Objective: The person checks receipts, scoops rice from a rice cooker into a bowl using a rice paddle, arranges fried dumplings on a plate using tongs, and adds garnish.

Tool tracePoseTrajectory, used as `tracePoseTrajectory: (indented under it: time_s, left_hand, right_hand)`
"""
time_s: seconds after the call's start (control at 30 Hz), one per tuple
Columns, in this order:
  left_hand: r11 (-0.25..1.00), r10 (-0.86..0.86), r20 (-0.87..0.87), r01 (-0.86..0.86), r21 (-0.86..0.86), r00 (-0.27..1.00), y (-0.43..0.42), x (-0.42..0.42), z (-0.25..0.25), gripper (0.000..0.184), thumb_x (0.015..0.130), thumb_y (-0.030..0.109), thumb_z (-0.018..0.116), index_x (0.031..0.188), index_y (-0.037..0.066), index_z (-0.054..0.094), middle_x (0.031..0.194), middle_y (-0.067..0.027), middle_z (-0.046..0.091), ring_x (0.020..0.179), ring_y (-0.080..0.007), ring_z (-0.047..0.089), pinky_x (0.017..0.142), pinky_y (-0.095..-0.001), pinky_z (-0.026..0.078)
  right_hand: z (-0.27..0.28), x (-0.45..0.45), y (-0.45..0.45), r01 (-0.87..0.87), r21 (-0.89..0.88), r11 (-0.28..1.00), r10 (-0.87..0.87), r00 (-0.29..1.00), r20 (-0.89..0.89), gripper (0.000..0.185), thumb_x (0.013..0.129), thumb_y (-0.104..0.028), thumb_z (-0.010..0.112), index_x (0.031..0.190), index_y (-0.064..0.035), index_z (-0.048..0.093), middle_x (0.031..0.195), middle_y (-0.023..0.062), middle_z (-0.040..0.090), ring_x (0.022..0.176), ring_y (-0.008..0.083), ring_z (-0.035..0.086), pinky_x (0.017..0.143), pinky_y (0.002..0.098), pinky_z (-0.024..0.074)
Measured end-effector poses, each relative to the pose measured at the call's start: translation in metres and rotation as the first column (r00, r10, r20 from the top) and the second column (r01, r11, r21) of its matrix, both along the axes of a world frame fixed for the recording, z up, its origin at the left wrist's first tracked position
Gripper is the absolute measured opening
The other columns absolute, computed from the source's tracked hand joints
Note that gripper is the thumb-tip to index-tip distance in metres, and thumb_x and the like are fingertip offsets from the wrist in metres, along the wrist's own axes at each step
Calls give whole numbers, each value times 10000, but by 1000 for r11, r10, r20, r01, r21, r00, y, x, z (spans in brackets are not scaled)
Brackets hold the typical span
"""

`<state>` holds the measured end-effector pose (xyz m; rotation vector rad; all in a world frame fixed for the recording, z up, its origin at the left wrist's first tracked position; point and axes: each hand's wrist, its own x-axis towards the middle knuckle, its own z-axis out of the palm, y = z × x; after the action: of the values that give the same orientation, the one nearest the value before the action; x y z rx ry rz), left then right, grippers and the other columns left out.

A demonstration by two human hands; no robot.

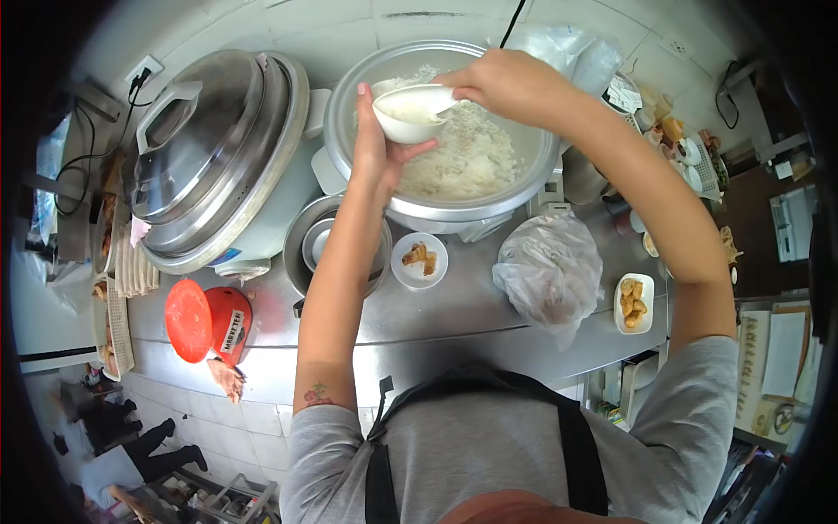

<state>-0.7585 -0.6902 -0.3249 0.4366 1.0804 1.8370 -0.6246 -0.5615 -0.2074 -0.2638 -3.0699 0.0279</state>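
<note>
At the steel counter's [471, 323] far edge, above the wide rice pot's [548, 162] left half, the left hand [375, 144] grips the white bowl [407, 130], mouth up, containing rice; the right hand [499, 83] clamps the white paddle [429, 96], long axis directed leftward.

The wearer's upper garment [489, 454] is plain gray and short-sleeved; each sleeve [327, 445] ends above the elbow. A black apron [471, 382] overlies it, secured by two wide black straps [583, 454]. One forearm bears a small tattoo [318, 395] with red and green areas.
</note>
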Motion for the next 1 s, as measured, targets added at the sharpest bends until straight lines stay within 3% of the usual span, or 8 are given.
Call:
tracePoseTrajectory:
  time_s: [0.07, 0.17, 0.27, 0.37, 0.47, 0.57, 0.67, 1.0]
  left_hand:
    - [1000, 24, -49, -23, 18, 998, -1, 2, 4, 816, 916, 683, 232, 1306, -5, 434, 1176, -187, 598, 1029, -263, 643, 687, -352, 619]
    - [997, 59, -76, -56, 43, 995, -7, 7, 10, 816, 912, 684, 226, 1302, 1, 442, 1186, -187, 595, 1029, -262, 643, 691, -349, 619]
    - [997, 27, -69, -22, 69, 997, -7, 7, 13, 815, 907, 686, 229, 1301, 7, 446, 1196, -188, 590, 1034, -266, 641, 685, -354, 617]
    - [994, -48, -80, 56, 97, 996, -8, 4, 9, 804, 903, 680, 243, 1299, 11, 448, 1199, -190, 587, 1037, -270, 638, 673, -367, 612]
    - [994, -2, -27, 5, 111, 1000, -7, 2, 6, 784, 903, 665, 257, 1293, 12, 448, 1190, -191, 588, 1050, -280, 630, 678, -396, 606]
    - [976, 170, 6, -169, 140, 985, -7, 1, 4, 770, 900, 654, 272, 1293, 13, 441, 1194, -190, 580, 1064, -290, 620, 710, -430, 599]
    - [942, 290, 4, -286, 176, 957, -7, 3, 3, 767, 897, 653, 282, 1307, 19, 421, 1230, -191, 553, 1090, -303, 602, 755, -468, 583]
    - [905, 385, -24, -372, 206, 923, -6, 2, 0, 744, 895, 655, 319, 1315, 46, 398, 1270, -177, 509, 1126, -329, 570, 819, -524, 537]
  right_hand:
    - [-6, 0, 7, -10, 13, 1000, 11, 1000, -17, 310, 926, -260, 541, 1218, -219, 637, 946, 117, 686, 850, 266, 658, 753, 383, 522]
    - [11, 13, 28, 107, -439, 892, -122, 992, -7, 327, 930, -249, 534, 1246, -264, 619, 872, 83, 682, 742, 193, 641, 693, 344, 518]
    - [7, 20, 59, 212, -534, 819, -327, 936, -130, 343, 925, -237, 542, 1261, -257, 608, 813, 44, 670, 655, 140, 598, 651, 300, 500]
    - [-34, 22, 45, 77, -458, 886, -219, 939, -264, 359, 927, -246, 543, 1282, -216, 588, 796, 55, 662, 600, 196, 582, 641, 306, 508]
    - [-49, 39, -1, -184, 15, 983, 176, 905, -387, 351, 938, -254, 525, 1281, -207, 580, 813, 99, 661, 619, 272, 599, 645, 337, 523]
    - [-78, 41, 17, -67, -175, 982, -42, 831, -554, 326, 942, -264, 508, 1255, -238, 597, 893, 137, 661, 775, 312, 629, 709, 380, 526]
    - [-81, 24, 58, 415, -265, 870, -443, 895, -51, 295, 931, -276, 514, 1197, -231, 634, 986, 133, 666, 930, 301, 634, 774, 400, 513]
    - [-135, -25, 22, 96, -244, 965, -57, 985, 162, 292, 926, -315, 540, 1144, -175, 673, 851, 119, 691, 773, 316, 652, 697, 415, 519]
